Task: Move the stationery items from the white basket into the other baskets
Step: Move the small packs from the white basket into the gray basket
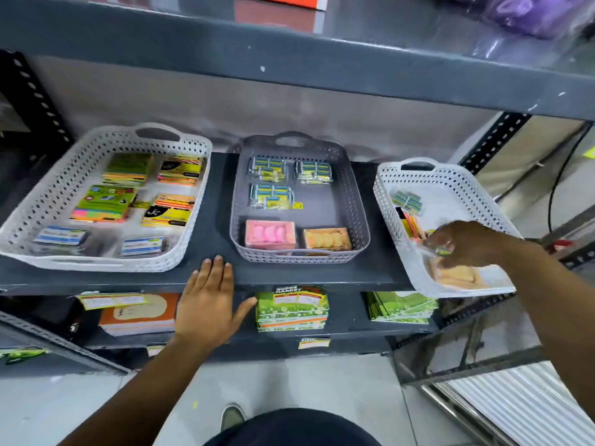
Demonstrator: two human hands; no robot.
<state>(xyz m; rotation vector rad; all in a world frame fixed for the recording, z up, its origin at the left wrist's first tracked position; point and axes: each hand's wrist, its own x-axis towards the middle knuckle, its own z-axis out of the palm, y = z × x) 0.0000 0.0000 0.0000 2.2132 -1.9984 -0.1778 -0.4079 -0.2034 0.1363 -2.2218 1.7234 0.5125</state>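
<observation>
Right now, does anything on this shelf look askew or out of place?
Yes: the white basket on the right sits turned at an angle, its near corner overhanging the shelf edge, while the grey basket and the left white basket sit fully on it. The right hand is inside it, blurred.

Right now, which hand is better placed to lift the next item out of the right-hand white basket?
Right hand: it is already inside the white basket, closed on a small packet. Left hand lies flat on the shelf edge.

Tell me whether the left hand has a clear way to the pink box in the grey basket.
Probably yes. The left hand lies flat and empty on the shelf edge before the grey basket; only its low front wall stands between it and the uncovered pink box.
</observation>
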